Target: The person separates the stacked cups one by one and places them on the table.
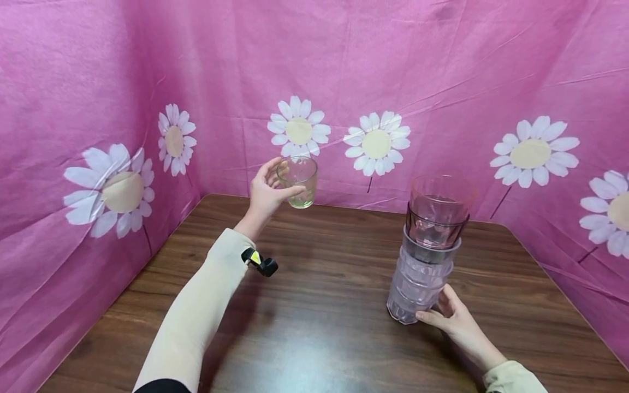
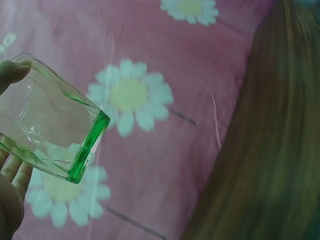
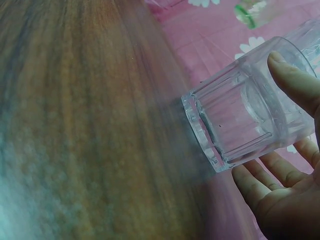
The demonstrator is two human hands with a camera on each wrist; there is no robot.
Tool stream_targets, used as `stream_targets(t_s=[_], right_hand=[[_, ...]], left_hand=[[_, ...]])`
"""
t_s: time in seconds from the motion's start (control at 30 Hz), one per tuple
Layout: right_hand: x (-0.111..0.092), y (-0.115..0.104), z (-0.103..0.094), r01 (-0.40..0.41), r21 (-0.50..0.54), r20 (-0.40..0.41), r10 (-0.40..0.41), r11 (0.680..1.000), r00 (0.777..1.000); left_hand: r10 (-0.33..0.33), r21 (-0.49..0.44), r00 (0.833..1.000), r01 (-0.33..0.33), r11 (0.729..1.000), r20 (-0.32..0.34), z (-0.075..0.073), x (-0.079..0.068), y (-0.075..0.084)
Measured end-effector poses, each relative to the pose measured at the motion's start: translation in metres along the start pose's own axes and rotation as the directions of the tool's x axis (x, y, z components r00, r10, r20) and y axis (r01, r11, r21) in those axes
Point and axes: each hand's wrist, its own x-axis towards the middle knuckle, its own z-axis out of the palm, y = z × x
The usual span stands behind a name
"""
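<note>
Green tints the thick, bright base of a smooth, clear-walled tumbler [image 1: 303, 195], its rim round and its sides narrowing slightly downward. The person's left hand [image 1: 269, 188] is clamped on it, thumb on one side and fingers on the other, holding it raised above the far part of the worktop [image 1: 314, 284], a dark brown, wood-grained surface. Well apart, towards the right, rises a stack of transparent cups [image 1: 421, 281]: faceted, ridged clear walls below, smoky grey and dark-rimmed ones above, pinkish at the top. The right hand [image 1: 457, 316] grips this stack low down, thumb and fingers on opposite sides of the lowest walls. Creased pink fabric [image 1: 442, 65] printed with white daisies surrounds the worktop.
</note>
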Motion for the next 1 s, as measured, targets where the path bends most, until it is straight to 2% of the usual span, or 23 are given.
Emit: stream_targets(t_s=[0.2,0.53,0.73,1.0], right_hand=[[0.000,0.000,-0.001,-0.008,-0.009,-0.007,0.008,1.000,1.000],[0.000,0.000,0.000,-0.035,-0.024,-0.014,0.034,0.999,0.999],[0.000,0.002,0.000,-0.019,-0.013,-0.014,0.019,1.000,1.000],[-0.001,0.003,-0.002,-0.022,-0.017,-0.012,0.022,1.000,1.000]], left_hand=[[-0.037,0.032,0.998,0.038,0.999,-0.051,-0.025,-0.008,-0.025],[-0.105,0.100,0.986,0.118,0.988,-0.126,-0.059,-0.022,-0.055],[-0.153,0.138,0.975,0.176,0.975,-0.163,-0.078,-0.030,-0.074],[-0.217,0.132,0.953,0.247,0.960,-0.210,-0.094,-0.040,-0.093]])
